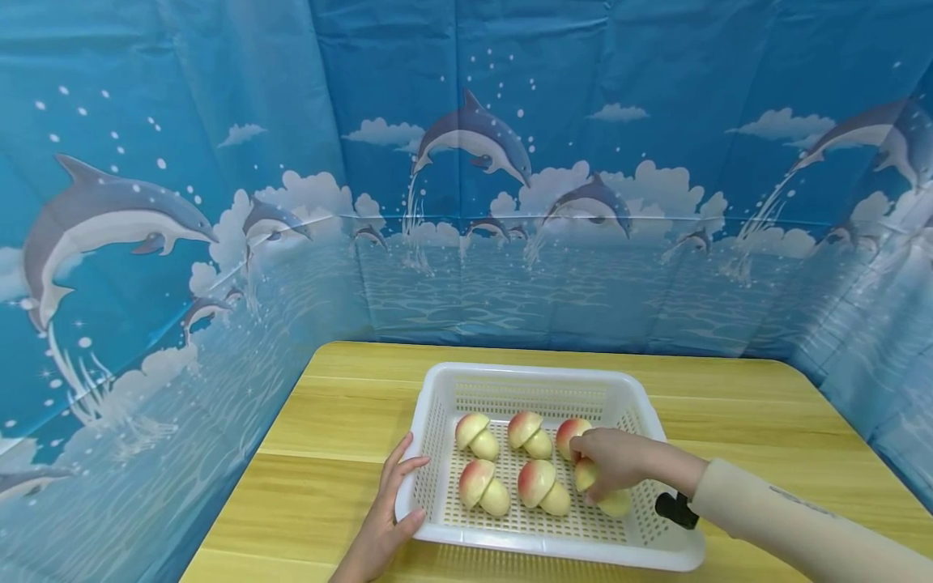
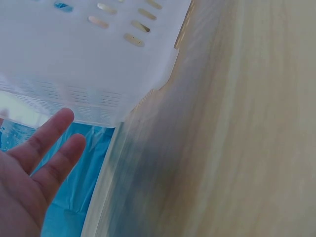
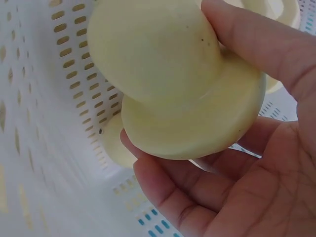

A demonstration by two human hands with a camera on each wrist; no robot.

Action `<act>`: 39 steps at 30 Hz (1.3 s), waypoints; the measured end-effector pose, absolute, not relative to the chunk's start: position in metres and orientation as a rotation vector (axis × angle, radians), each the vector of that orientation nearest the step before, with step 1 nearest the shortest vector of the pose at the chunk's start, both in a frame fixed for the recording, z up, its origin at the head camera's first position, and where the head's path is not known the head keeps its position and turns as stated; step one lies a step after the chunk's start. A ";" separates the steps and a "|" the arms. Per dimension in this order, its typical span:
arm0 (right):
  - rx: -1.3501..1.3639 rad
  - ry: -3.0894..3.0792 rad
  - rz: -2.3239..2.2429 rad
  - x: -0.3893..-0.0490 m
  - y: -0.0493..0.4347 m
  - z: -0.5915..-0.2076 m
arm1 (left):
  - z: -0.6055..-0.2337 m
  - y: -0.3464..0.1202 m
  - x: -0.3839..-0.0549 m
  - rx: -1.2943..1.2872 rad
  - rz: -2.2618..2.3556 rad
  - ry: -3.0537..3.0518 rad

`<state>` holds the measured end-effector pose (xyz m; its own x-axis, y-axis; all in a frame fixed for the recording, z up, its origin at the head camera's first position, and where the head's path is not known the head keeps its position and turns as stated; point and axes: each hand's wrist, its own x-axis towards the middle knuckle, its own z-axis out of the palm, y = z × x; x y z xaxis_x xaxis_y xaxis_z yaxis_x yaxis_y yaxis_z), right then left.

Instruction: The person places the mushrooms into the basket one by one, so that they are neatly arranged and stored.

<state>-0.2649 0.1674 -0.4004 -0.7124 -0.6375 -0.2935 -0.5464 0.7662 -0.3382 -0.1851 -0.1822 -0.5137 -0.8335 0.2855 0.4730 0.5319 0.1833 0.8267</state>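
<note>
A white plastic basket (image 1: pixel 550 559) with slotted walls holds several mushroom-shaped pieces (image 1: pixel 535 482), pale yellow with a red blush on their caps. My right hand (image 1: pixel 615 460) reaches over the basket's right side and grips a mushroom-shaped piece (image 3: pixel 163 54) at the near right, thumb on one side and fingers under the cap's edge. Another piece (image 1: pixel 572 436) lies just behind that hand, partly covered by it. At the basket's left side is my left hand (image 1: pixel 385 508), thumb at the rim and fingers (image 2: pixel 54 128) extended along the outer wall.
The basket stands on a yellow wood-grain table (image 1: pixel 313 453) with rounded far corners. Around the table hangs a blue curtain (image 1: pixel 466 300) printed with dolphins and clouds. A black strap device (image 1: pixel 676 510) sits on the right wrist, above the basket's right wall.
</note>
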 end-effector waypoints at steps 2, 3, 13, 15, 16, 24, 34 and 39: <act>-0.863 2.574 -0.312 -0.265 0.166 -0.402 | -0.513 -0.182 -0.185 -0.786 -1.704 -2.249; -0.853 2.577 -0.310 -0.265 0.166 -0.402 | -0.513 -0.182 -0.184 -0.783 -1.706 -2.253; -0.868 2.608 -0.298 -0.266 0.163 -0.408 | -0.510 -0.181 -0.183 -0.776 -1.714 -2.264; -0.856 2.617 -0.283 -0.267 0.163 -0.409 | -0.510 -0.182 -0.183 -0.774 -1.704 -2.269; -0.846 2.621 -0.274 -0.267 0.163 -0.409 | -0.510 -0.182 -0.183 -0.776 -1.702 -2.270; -0.810 2.628 -0.257 -0.266 0.161 -0.412 | -0.510 -0.182 -0.184 -0.781 -1.701 -2.271; -0.791 2.652 -0.217 -0.266 0.159 -0.417 | -0.510 -0.182 -0.184 -0.761 -1.680 -2.302; -0.770 2.664 -0.198 -0.264 0.156 -0.418 | -0.510 -0.182 -0.183 -0.761 -1.698 -2.299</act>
<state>-0.2636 0.1557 -0.4183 -0.7868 -0.5388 -0.3011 -0.4885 0.8417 -0.2299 -0.1827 -0.1817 -0.5096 -0.8520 0.2917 0.4348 0.5013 0.2149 0.8381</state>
